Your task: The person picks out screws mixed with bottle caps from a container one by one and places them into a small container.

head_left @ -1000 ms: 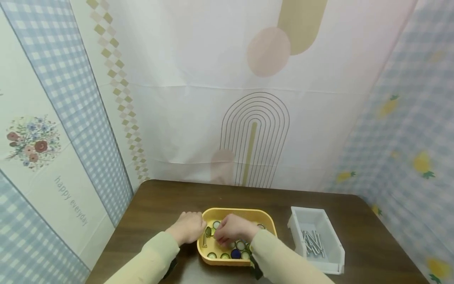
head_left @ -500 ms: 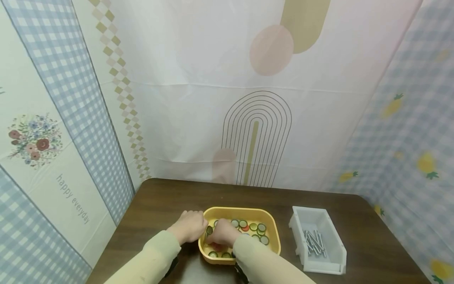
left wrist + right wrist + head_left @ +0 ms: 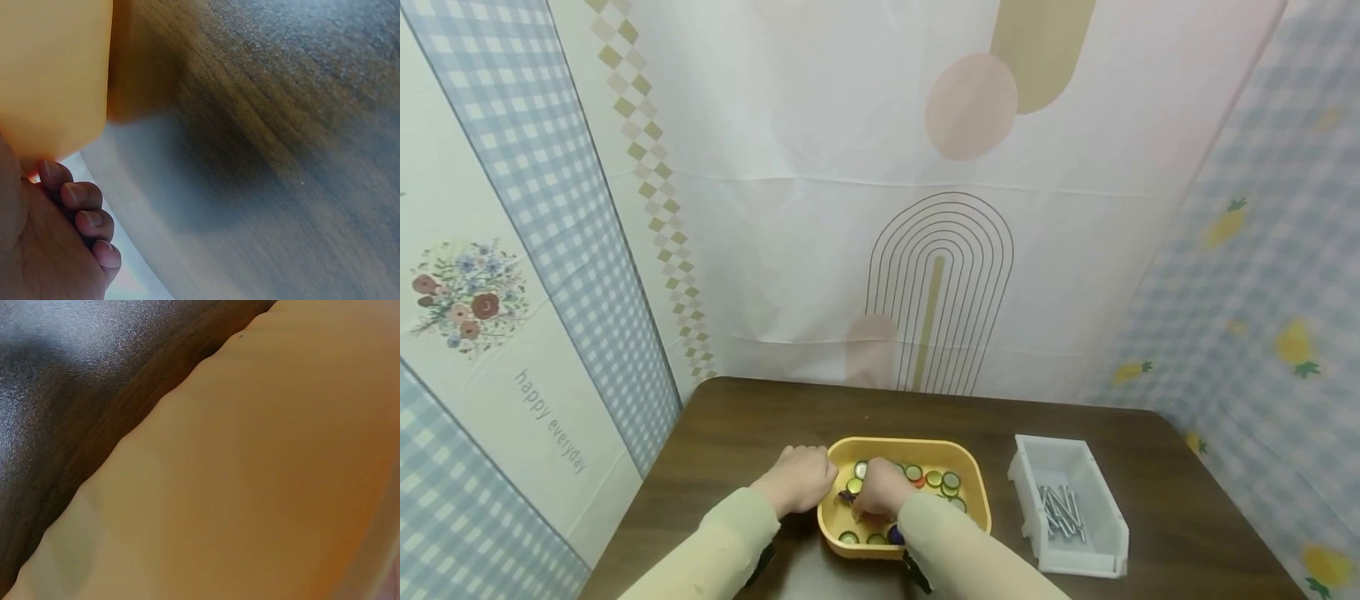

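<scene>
My left hand (image 3: 801,479) grips the left rim of a yellow tray (image 3: 925,444). In the left wrist view, the curled fingers (image 3: 90,195) show below the tray's outer wall (image 3: 53,69). Inside the tray, toward its left side, my right hand (image 3: 882,487) points down with curled fingers. It pinches what seems to be a bolt, of which only a small pale-gold bit shows by the fingertips. Around it lie several bottle caps (image 3: 951,480), among them a dark blue one (image 3: 895,535). The right wrist view shows only the tray wall (image 3: 206,475) and tabletop.
A white bin (image 3: 1108,517) with several silver bolts (image 3: 1062,512) stands right of the tray. Both sit on a dark wooden table (image 3: 760,408). A patterned cloth (image 3: 775,250) hangs behind the table.
My right hand has moved left to the bolt by the tray's left wall, then slightly back right. The bolt has left that spot. My left hand stays on the rim.
</scene>
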### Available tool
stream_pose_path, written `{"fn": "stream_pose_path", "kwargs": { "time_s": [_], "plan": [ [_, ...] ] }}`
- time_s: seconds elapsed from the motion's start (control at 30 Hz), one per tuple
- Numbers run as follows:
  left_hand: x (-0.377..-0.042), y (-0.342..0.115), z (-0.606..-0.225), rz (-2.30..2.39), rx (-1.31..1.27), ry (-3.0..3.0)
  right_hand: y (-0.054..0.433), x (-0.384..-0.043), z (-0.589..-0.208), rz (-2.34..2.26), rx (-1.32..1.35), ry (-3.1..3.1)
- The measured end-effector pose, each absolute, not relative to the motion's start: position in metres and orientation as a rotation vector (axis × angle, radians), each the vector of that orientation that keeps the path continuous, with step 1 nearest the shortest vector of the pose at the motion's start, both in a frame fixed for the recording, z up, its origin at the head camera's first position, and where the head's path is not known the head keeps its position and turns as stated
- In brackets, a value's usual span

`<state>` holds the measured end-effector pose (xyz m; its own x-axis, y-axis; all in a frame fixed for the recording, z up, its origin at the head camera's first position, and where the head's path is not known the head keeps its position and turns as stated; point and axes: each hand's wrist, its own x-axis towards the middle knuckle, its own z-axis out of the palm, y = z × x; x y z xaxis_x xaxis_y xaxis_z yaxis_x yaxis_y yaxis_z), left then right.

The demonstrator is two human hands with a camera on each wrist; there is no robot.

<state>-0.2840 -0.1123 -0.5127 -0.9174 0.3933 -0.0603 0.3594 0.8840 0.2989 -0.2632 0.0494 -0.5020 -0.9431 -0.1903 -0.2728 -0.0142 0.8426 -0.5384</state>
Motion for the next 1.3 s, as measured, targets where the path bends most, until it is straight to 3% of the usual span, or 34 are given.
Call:
{"fn": "stream_pose_path", "kwargs": {
  "time_s": [0.77,1.1,1.3],
  "plan": [
    [-0.286,-0.111,-0.514,0.427,0.562,2.924,0.046,-0.261,-0.502,-0.656,-0.215,2.780],
    [-0.286,-0.111,-0.516,0.407,0.564,2.955,0.070,-0.271,-0.493,-1.190,-0.024,2.423],
    [-0.285,-0.109,-0.515,0.421,0.550,2.950,0.110,-0.280,-0.479,-1.427,-0.111,2.236]
  ]
}}
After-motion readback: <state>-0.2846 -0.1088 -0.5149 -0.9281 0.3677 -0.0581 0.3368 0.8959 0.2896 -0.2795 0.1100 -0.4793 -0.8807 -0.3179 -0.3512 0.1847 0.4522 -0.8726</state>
